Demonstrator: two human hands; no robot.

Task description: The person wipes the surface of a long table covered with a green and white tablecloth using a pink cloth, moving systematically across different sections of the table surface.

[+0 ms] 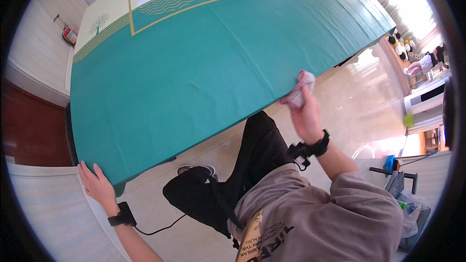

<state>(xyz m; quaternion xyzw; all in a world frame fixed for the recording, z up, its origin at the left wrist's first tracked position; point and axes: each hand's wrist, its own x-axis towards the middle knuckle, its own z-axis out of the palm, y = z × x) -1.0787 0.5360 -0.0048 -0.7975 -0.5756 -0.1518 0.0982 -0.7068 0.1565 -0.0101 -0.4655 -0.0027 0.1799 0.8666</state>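
A green and cream tablecloth (174,91) with gold lines covers a long table before me, with a few creases in it. My right hand (307,116) is closed around a crumpled pale cloth with a reddish edge (305,83), at the near edge of the table. At the table's near left corner, my left hand (96,185) rests by the tablecloth's edge, fingers apart, with nothing seen in it. A black device is strapped to each wrist; a cable runs from the left one.
A fire extinguisher (69,35) is by the left wall. Black, white and gold balloons (402,47) are at the right, with another person (424,63) near them. A cart with plastic bags (409,207) stands at the lower right. My legs are close to the table's near edge.
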